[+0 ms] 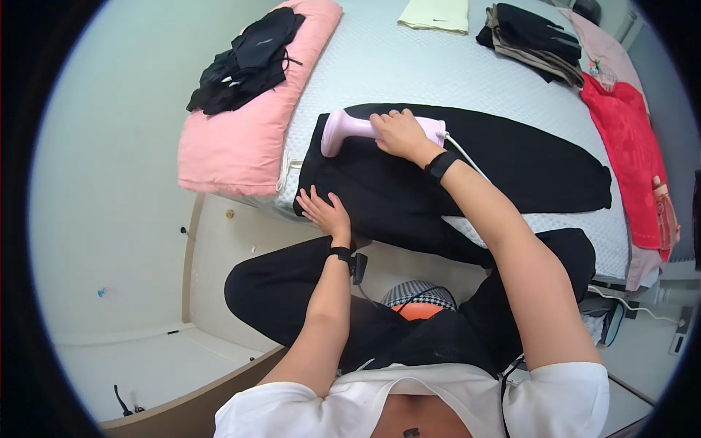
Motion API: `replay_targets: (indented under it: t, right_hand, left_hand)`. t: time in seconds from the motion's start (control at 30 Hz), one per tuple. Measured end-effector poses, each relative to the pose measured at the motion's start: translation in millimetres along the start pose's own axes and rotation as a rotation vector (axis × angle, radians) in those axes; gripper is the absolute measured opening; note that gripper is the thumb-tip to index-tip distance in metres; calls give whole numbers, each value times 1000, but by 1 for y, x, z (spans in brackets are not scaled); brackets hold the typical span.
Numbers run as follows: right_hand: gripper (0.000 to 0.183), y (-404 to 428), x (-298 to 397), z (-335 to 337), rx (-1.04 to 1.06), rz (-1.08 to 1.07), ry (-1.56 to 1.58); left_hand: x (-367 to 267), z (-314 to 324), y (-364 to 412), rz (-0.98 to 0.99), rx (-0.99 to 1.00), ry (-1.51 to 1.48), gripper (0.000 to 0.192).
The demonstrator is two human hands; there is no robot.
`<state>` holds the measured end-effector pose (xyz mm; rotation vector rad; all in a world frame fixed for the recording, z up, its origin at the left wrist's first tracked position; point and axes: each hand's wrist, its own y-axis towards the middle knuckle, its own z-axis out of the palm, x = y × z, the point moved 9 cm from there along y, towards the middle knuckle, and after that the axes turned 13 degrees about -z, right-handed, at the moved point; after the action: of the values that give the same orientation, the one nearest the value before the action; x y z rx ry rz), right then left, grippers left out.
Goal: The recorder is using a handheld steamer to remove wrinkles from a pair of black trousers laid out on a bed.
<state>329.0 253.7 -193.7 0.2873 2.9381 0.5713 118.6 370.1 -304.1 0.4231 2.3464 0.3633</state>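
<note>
Black trousers point(383, 191) lie spread over the edge of a bed, one leg reaching to the right and the other hanging down at the front. My right hand point(402, 131) grips a pale pink handheld garment steamer point(350, 128), its head over the upper left part of the trousers. A white cord runs from its handle end and passes behind my right forearm. My left hand point(328, 213) rests with fingers spread on the trousers' near left edge, holding nothing.
A pink folded quilt point(235, 153) with crumpled black clothing point(246, 65) lies at the left. At the back are a folded cream garment point(435, 15) and a stack of folded dark clothes point(534, 44). Red fabric point(624, 159) borders the right; a white power strip point(681, 331) sits beyond it.
</note>
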Motion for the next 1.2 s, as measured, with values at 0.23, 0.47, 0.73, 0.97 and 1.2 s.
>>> replay_targets:
  t: [0.23, 0.47, 0.73, 0.97, 1.2]
  right_hand:
    - [36, 0, 3, -2, -41, 0, 8]
    - [51, 2, -1, 4, 64, 83, -18]
    - [57, 1, -1, 5, 113, 79, 13]
    - [59, 9, 1, -13, 151, 8, -31]
    - [59, -2, -13, -69, 351, -97, -174]
  left_hand:
    - [1, -3, 1, -6, -13, -59, 47]
    - [2, -3, 18, -219, 46, -164, 44]
    - [-13, -2, 8, -152, 16, 57, 58]
    - [-6, 2, 8, -118, -23, -8, 49]
    - [-4, 1, 7, -93, -58, -66, 40]
